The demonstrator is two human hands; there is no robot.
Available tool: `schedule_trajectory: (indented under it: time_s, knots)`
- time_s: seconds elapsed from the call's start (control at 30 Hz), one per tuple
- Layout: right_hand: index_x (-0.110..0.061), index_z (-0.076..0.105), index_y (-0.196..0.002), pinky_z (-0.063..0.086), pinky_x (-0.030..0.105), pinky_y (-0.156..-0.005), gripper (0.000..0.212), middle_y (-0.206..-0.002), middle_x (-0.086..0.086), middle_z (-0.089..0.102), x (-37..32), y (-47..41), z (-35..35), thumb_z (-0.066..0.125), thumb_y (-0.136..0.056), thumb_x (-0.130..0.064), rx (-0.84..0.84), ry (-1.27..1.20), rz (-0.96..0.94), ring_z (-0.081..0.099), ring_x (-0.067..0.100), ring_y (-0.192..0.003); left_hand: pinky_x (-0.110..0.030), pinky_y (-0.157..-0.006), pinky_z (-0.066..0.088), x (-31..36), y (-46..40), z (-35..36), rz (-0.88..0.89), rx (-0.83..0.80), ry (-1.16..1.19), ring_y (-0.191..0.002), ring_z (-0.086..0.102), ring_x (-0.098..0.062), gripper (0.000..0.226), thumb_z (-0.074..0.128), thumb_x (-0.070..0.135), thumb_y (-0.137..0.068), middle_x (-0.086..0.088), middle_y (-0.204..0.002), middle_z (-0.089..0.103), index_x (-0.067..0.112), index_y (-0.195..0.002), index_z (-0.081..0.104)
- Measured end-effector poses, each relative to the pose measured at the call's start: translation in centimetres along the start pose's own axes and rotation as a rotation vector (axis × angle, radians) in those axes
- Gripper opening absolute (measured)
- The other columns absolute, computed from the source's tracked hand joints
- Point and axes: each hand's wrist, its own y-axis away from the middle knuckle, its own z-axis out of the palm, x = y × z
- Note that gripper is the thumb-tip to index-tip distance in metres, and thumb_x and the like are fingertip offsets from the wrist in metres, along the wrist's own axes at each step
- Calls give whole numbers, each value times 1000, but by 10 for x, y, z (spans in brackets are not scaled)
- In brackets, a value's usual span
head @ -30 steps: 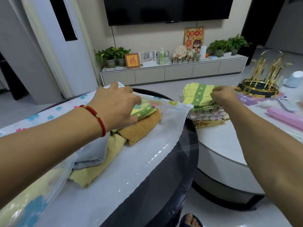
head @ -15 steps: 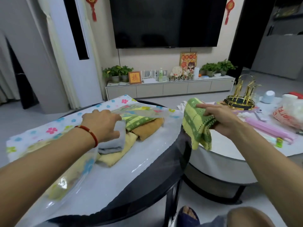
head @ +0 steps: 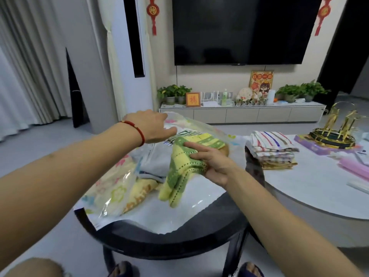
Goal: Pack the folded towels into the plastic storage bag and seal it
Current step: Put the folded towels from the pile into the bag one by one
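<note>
A clear plastic storage bag [head: 111, 188] with a flower print lies on the round black table [head: 179, 238]. My left hand [head: 153, 127] grips the bag's upper flap and holds it lifted. Inside lie folded towels: a grey one [head: 153, 160], a yellow one [head: 139, 193] and a green-yellow one [head: 209, 141] at the back. My right hand [head: 211, 164] grips a green and yellow checked towel [head: 179, 172] at the bag's mouth, its end hanging down. A stack of folded towels [head: 271, 150], striped on top, sits on the white table to the right.
The white oval table [head: 311, 188] carries a gold cup rack [head: 335, 132] on a purple box, and pink items at the right edge. A TV cabinet [head: 241, 114] with plants stands behind. My feet show under the black table.
My right hand carried the green and yellow checked towel from the stack on the white table over to the bag's mouth. My left hand lifted the bag's upper flap higher.
</note>
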Motion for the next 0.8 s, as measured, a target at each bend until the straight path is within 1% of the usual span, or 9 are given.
schedule_trajectory:
  time_s: [0.1, 0.17, 0.23, 0.33, 0.4, 0.43, 0.53, 0.6, 0.8]
  knots:
    - [-10, 65, -136, 60, 32, -61, 52, -121, 20, 70, 5, -54, 37, 46, -95, 15, 70, -193, -109, 72, 25, -79, -47, -90, 47, -2, -7, -8, -27, 7, 39, -119, 56, -37, 93, 12, 87, -77, -12, -140, 57, 32, -143, 46]
    - [-7, 62, -140, 58, 35, -70, 55, -128, 25, 67, 10, -84, 45, 45, -94, 18, 223, -326, -199, 69, 27, -83, -46, -90, 45, -3, -10, -12, -38, 13, 45, -119, 56, -37, 94, 10, 87, -76, -13, -139, 57, 32, -143, 47]
    - [-8, 62, -140, 55, 35, -79, 56, -119, 20, 71, 21, -102, 38, 47, -93, 18, 372, -341, -226, 65, 26, -86, -46, -90, 45, -5, -11, -12, -41, 16, 42, -121, 55, -37, 94, 10, 87, -76, -12, -141, 56, 32, -143, 46]
    - [-13, 57, -143, 57, 39, -88, 56, -96, 10, 68, 45, -111, 10, 44, -96, 15, 506, -138, -108, 70, 31, -97, -47, -92, 46, -7, -10, -9, -21, 21, 17, -122, 55, -36, 94, 10, 87, -77, -8, -144, 55, 33, -146, 44]
    - [-7, 51, -145, 52, 44, -104, 53, -99, 18, 65, 57, -113, -7, 42, -98, 16, 486, -64, -51, 64, 43, -119, -47, -91, 48, -7, -9, -6, -7, 34, 5, -119, 57, -35, 93, 9, 87, -78, -8, -142, 56, 33, -145, 45]
    - [-4, 50, -145, 53, 42, -102, 50, -103, 20, 64, 59, -112, -12, 42, -99, 15, 471, -50, -36, 64, 43, -118, -47, -90, 49, -7, -9, -5, -3, 37, 2, -117, 58, -35, 93, 8, 86, -79, -8, -141, 57, 32, -144, 46]
    - [-2, 55, -139, 60, 33, -70, 43, -88, 14, 62, 55, -103, -22, 47, -98, 10, 459, 178, -58, 64, 27, -78, -46, -88, 48, -4, -9, -4, 18, 31, -23, -120, 57, -33, 91, 10, 84, -81, -5, -145, 54, 29, -144, 46]
    - [-4, 62, -132, 61, 30, -59, 41, -85, 11, 61, 48, -93, -30, 49, -95, 6, 447, 390, -73, 60, 19, -69, -49, -93, 48, 2, -9, -2, 41, 21, -31, -127, 52, -33, 89, 13, 83, -82, -1, -152, 46, 29, -144, 45]
    - [-12, 76, -108, 65, 39, -76, 28, -98, 10, 72, 17, -43, -83, 54, -92, -4, 429, 740, -134, 70, 23, -81, -58, -89, 49, 38, -11, 14, 159, 23, -126, -121, 48, -39, 74, 40, 76, -80, 0, -148, 43, 34, -141, 46]
